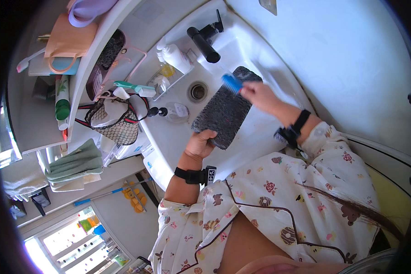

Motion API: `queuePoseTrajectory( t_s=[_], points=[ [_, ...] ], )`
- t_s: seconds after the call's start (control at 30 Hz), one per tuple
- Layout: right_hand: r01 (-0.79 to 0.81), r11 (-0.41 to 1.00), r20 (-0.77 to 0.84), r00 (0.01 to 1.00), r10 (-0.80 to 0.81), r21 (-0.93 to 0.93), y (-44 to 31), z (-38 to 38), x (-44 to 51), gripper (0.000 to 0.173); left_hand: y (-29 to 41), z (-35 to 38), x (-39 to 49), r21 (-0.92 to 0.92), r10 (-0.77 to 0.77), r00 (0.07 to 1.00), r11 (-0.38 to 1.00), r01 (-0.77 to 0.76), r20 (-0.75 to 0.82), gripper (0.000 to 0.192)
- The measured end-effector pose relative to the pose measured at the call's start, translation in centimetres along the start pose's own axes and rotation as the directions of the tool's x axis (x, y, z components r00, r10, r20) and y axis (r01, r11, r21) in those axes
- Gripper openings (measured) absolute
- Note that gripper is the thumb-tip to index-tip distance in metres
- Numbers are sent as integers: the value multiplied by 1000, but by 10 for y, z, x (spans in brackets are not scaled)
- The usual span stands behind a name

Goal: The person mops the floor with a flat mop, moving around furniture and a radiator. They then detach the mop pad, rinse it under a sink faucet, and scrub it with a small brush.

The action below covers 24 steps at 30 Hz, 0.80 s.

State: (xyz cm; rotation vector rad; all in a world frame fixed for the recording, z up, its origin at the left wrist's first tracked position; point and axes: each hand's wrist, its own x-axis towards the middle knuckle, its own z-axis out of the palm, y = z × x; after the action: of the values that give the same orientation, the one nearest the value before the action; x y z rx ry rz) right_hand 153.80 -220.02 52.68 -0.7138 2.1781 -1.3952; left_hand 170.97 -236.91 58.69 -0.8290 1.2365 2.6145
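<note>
My left hand grips the near end of a dark grey, rough-textured rectangular pad, thumb on top, above a white sink. A blue bristle brush is in my right hand, its bristles at the upper part of the pad. Just above the brush is the black faucet, with what looks like a thin stream of water under its spout. The round metal drain shows to the left of the pad.
A clear pump bottle stands on the sink's left side. Behind it, a wire rack holds white bottles. Further left are a patterned bag, a green-handled brush and a shelf of toiletries. A wall borders the sink on the right.
</note>
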Motion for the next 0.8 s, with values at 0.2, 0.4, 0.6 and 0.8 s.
queuePoseTrajectory(
  t_s=[0.2,0.4,0.6,0.8],
  points=[
    [-210,977,-144,969,202,-43,24,-18,42,29,1,2,-5,22,0,999,1000,-1,36,58],
    [169,962,-10,985,-171,214,-21,38,-43,28,-7,-5,2,-41,-47,998,998,46,-33,56],
    [37,999,-190,981,-29,35,0,-1,9,23,-8,-3,-2,-37,-21,999,999,20,-31,56],
    [-208,976,-154,964,216,66,17,-10,40,32,-5,1,-9,-49,-10,1000,999,9,-13,56]
  ],
)
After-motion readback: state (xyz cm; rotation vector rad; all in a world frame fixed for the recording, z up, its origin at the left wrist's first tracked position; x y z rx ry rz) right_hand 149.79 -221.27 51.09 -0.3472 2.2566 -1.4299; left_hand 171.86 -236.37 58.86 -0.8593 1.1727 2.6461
